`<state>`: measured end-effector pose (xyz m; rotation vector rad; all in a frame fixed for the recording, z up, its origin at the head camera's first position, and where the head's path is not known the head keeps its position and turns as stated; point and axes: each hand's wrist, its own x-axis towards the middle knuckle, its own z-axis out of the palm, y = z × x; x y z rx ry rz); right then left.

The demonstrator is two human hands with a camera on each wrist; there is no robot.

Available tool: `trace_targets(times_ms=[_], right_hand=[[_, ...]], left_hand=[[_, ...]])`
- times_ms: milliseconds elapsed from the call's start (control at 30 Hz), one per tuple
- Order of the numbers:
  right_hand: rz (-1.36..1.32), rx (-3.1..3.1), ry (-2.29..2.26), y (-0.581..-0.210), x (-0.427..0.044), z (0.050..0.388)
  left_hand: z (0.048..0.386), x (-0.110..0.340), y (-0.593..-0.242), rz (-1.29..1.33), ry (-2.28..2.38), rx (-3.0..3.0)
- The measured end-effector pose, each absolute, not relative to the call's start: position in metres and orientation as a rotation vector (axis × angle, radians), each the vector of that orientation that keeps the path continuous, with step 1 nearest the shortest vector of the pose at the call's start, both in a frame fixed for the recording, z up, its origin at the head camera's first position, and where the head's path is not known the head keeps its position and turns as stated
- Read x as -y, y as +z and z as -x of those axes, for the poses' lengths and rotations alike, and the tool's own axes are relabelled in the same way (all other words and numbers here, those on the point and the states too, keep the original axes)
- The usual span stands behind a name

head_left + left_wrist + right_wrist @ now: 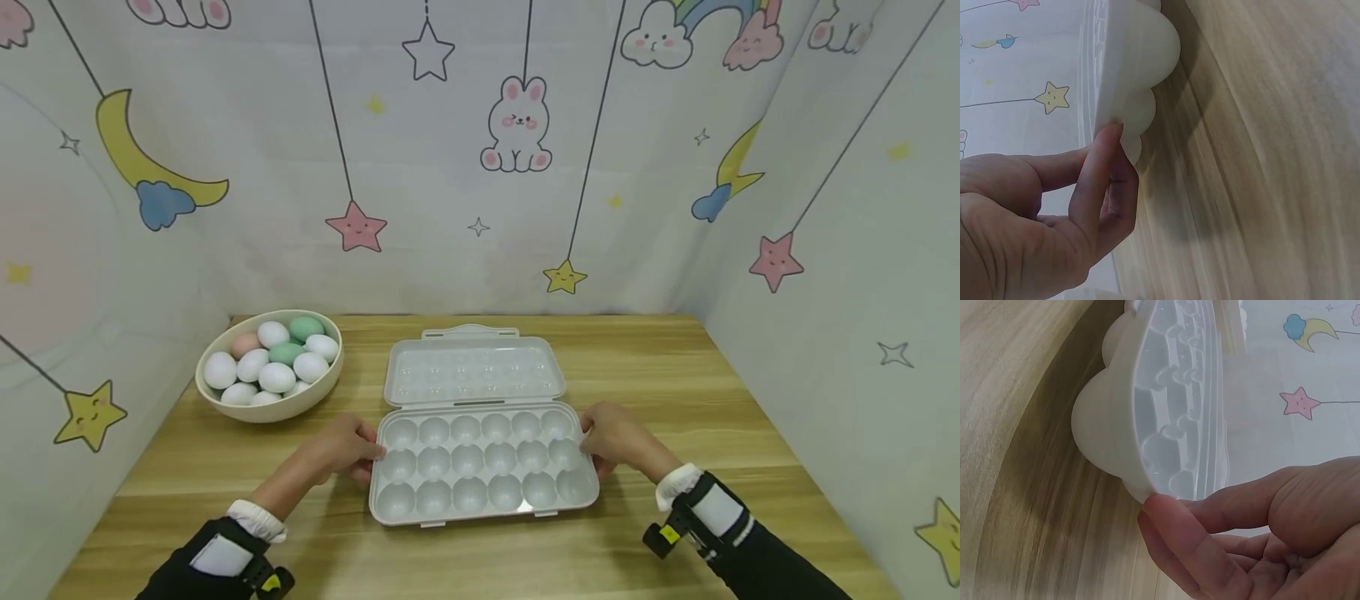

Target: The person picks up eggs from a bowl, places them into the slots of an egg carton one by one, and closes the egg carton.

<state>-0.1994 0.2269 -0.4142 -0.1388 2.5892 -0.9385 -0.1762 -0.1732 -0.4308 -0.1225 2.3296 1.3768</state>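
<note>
A white plastic egg carton [483, 442] with rows of rounded cups lies with its lid [475, 367] folded back toward the wall; no eggs sit in its cups. My left hand [347, 448] pinches the carton's left end between thumb and fingers. At the opposite end, my right hand [618, 435] pinches the rim the same way. In the left wrist view the left hand [1066, 212] grips the edge beside the bulging cup undersides. The right wrist view shows the right hand [1241, 531] with its fingertips on the carton's corner.
A cream bowl [332, 379] heaped with white, green and pinkish eggs stands at the back left of the wooden table [645, 367]. Printed cloth walls [450, 275] rise behind the table and on both sides.
</note>
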Motion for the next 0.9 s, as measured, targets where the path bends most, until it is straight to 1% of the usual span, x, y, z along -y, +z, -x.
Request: trace_targets(times_ms=[400, 800, 900], right_hand=[[0.128, -2.609, -0.9, -0.417, -0.221, 0.2], [0.101, -2.615, -0.864, -0.418, -0.219, 0.202], [0.11, -2.615, -0.861, -0.418, -0.219, 0.202]], left_hand=[[0.178, 0.179, -0.435, 0.212, 1.335, -2.343], [0.169, 0.182, -0.44, 0.073, 1.245, -2.556], [0.166, 0.184, -0.435, 0.026, 1.2, -2.599]])
